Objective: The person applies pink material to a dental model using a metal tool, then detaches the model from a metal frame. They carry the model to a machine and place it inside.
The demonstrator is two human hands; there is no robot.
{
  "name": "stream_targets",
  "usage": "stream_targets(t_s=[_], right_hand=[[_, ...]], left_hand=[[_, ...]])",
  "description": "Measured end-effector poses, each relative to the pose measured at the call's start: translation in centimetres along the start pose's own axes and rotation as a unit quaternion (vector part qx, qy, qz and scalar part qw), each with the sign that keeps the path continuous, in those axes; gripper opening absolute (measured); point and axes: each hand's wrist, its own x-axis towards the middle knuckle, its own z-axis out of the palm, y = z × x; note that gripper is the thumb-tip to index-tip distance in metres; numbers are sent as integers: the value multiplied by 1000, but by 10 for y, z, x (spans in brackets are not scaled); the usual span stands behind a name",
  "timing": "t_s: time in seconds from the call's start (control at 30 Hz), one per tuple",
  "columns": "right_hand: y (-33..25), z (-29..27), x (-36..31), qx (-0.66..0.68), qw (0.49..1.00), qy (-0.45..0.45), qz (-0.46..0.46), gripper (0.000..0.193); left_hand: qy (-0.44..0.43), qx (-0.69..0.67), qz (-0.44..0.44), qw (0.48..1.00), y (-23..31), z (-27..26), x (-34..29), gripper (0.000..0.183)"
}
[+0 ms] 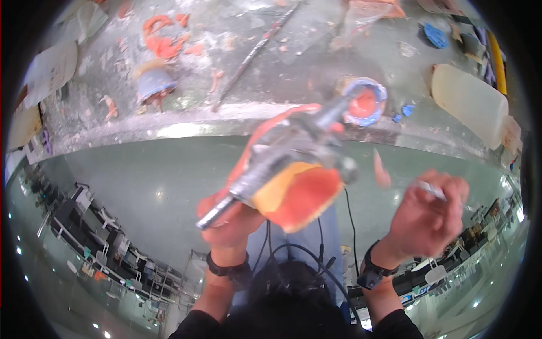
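Observation:
My left hand point(226, 220) is closed around a grey metal tool or rod point(265, 169) that carries a thick lump of orange and yellow clay-like material point(299, 198), held up in front of the bench edge. Off to the right, my right hand point(426, 217) pinches a small thin pale tool point(430, 190) between its fingertips. A narrow orange sliver point(381, 169) hangs in the air between the lump and that hand. Both wrists wear black bands.
The dusty grey bench point(293, 62) carries orange scraps point(161, 42), a blue-grey cup-shaped piece point(153, 85), a long metal rod point(257, 51), a blue-rimmed dish with orange filling point(364, 103), a translucent plastic container point(468, 101) and papers point(51, 70). Black cables point(350, 226) hang below.

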Motion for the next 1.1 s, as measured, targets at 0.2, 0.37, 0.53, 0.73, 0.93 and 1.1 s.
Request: stream_targets(t_s=[0.2, 0.37, 0.53, 0.73, 0.93, 1.1], right_hand=[[-14, -5, -9, -97, 957, -273, 11, 21], [-15, 0, -11, -152, 938, -310, 16, 24], [-13, 1, -15, -174, 938, -300, 9, 26], [-21, -1, -18, -194, 940, -282, -10, 24], [-24, 1, -17, -241, 922, -294, -68, 21], [-20, 3, -21, -240, 914, -312, -93, 18]], left_hand=[[-10, -49, -6, 999, -4, 5, -10, 104], [-20, -78, 4, 997, 0, 13, -15, 104], [-47, -98, 1, 994, 5, 14, -16, 104], [-135, -69, -46, 987, 4, 37, 11, 105], [-166, -62, -64, 982, 3, 41, 20, 105], [-164, -60, -67, 982, 4, 42, 20, 106]])
